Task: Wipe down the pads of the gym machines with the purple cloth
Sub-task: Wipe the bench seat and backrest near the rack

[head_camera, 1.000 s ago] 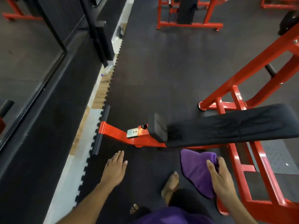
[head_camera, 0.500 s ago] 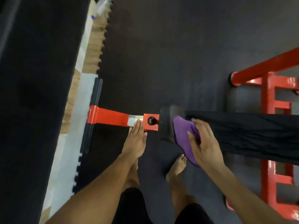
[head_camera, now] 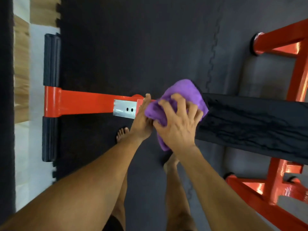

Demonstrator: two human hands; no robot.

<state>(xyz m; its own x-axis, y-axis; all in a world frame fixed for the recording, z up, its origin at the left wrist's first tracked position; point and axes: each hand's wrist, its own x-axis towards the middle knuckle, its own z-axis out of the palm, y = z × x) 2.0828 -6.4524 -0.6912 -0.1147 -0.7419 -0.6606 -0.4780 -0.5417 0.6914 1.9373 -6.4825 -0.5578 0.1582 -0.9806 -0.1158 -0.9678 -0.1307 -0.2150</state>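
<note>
Two bare hands met at the near end of a long black pad that ran off to the right of the head view. The right hand lay on top of the purple cloth, its fingers spread and curled down into the fabric, bunching it against the end of the pad. The cloth covered that end, with one corner rising above the pad's far edge and another fold hanging down below the wrist.

The left hand sat just beside the right, touching the cloth's left edge, fingers straight and pointing away from the person along the pad's end face. Whether its thumb had hold of the cloth could not be told, since the right hand covered it.

The pad was mounted on a red frame, whose beam ran left to a cross foot with black rubber sleeves. A bare metal plate with two holes sat on the beam just left of the left hand. More red tubing stood at the right edge. Dark rubber floor tiles lay beneath, and the person's bare feet stood on them under the arms.
</note>
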